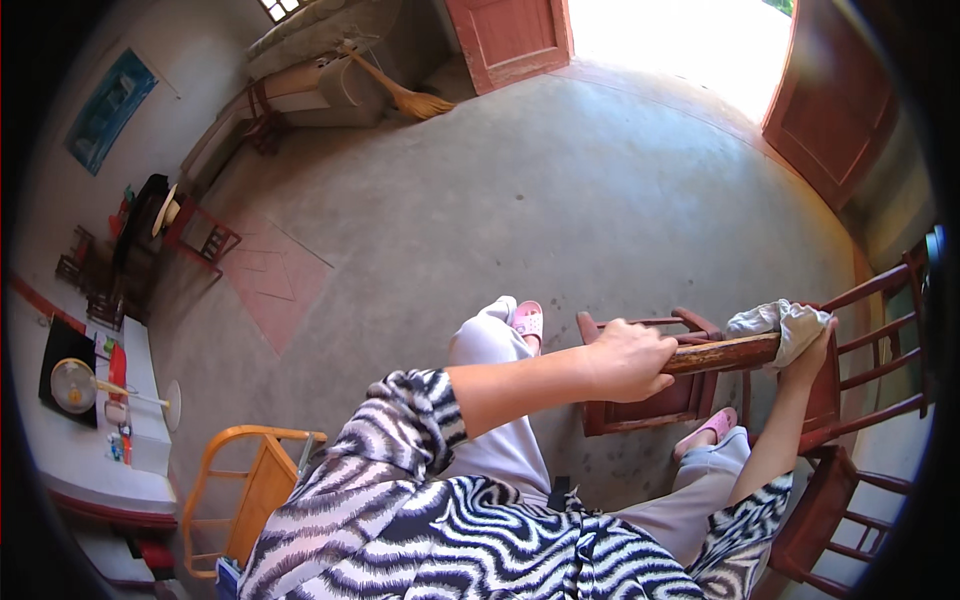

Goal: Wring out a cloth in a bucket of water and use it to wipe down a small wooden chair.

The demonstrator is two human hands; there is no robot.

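A dark red wooden chair (640, 412) is in front of me between my legs, its worn wooden rail (725, 354) raised closest to me. My left hand (630, 358) is closed around the left end of this rail. At the rail's right end, my right hand (812, 352) grips a pale grey-white cloth (790, 322) pressed against the wood. The cloth drapes over that end and hides it, along with part of the right hand's fingers. Below the rail, the chair's panelled seat area and some of its bars show.
More dark red chairs (828, 500) stand close on my right. A yellow-framed chair (262, 490) is at my left. Fans (75, 386) sit by the left wall. A straw broom (415, 102) leans at the back, left of an open red door (512, 45). Concrete floor (480, 210) spreads ahead.
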